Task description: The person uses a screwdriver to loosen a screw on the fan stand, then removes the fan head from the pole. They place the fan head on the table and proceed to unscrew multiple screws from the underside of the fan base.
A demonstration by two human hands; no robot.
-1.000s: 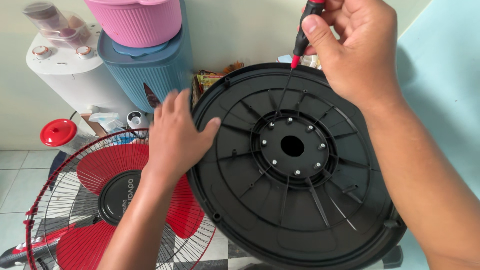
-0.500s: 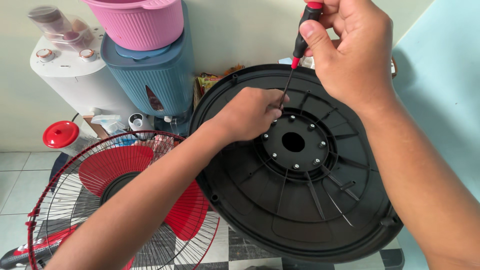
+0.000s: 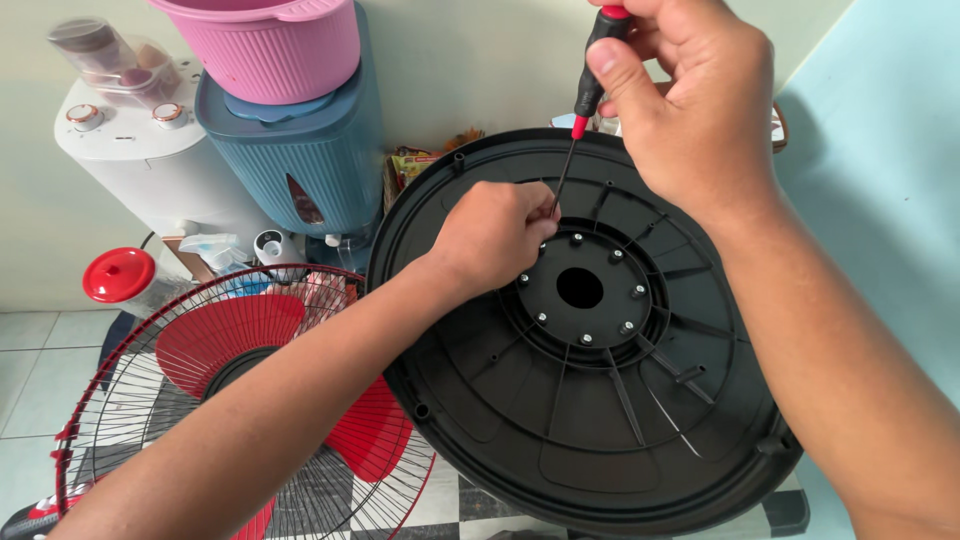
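1. The round black fan base point(image 3: 600, 420) stands tilted on its edge, underside up; with only light support it can slide or tip toward the red fan point(image 3: 240, 400) at 8 o'clock.
2. The right hand point(image 3: 690, 110), at 12 o'clock, is closed around the screwdriver point(image 3: 588, 85); its thin tip can slip off the screw.
3. The left hand point(image 3: 492, 235), at 10 o'clock of the hub, is curled, fingertips pinching near the tip; what it grips I cannot tell.

A tiled floor point(image 3: 20, 380) carries the red fan point(image 3: 240, 400) at eight o'clock, a red-lidded jar point(image 3: 125, 277) at nine.
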